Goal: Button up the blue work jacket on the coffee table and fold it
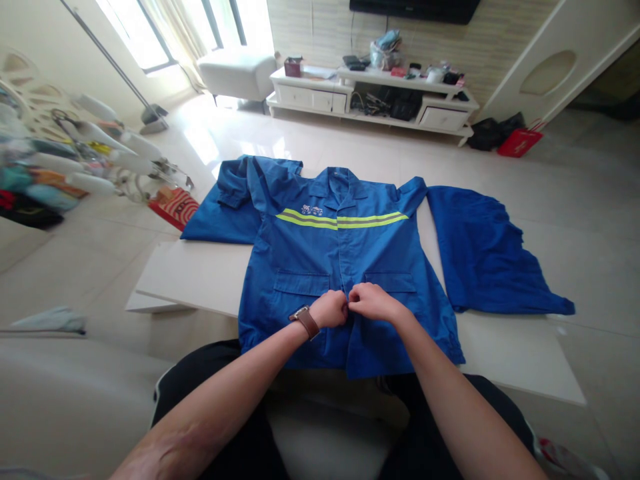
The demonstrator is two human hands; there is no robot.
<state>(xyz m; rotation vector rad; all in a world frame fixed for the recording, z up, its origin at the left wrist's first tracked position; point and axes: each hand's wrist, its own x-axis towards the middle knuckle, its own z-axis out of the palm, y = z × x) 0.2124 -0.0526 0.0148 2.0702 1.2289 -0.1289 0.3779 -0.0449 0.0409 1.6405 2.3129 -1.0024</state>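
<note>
A blue work jacket (pixel 305 247) with a yellow and grey reflective stripe lies front side up on the white table, its collar away from me. My left hand (pixel 330 309), with a brown-strapped watch (pixel 305 322) on the wrist, is closed on the front placket below the chest. Just to its right, my right hand (pixel 373 302) pinches the other front edge at the same height. The two hands almost meet between the pocket flaps. Whatever small part lies under the fingertips is hidden. Below the hands the front edges hang apart.
Folded blue cloth (pixel 220 217) lies left of the jacket, and another blue garment (pixel 490 253) lies to its right. The white table (pixel 525 350) spans in front of my knees. Beyond stand a white TV cabinet (pixel 310 97), a stool (pixel 237 70) and a red bag (pixel 520 141).
</note>
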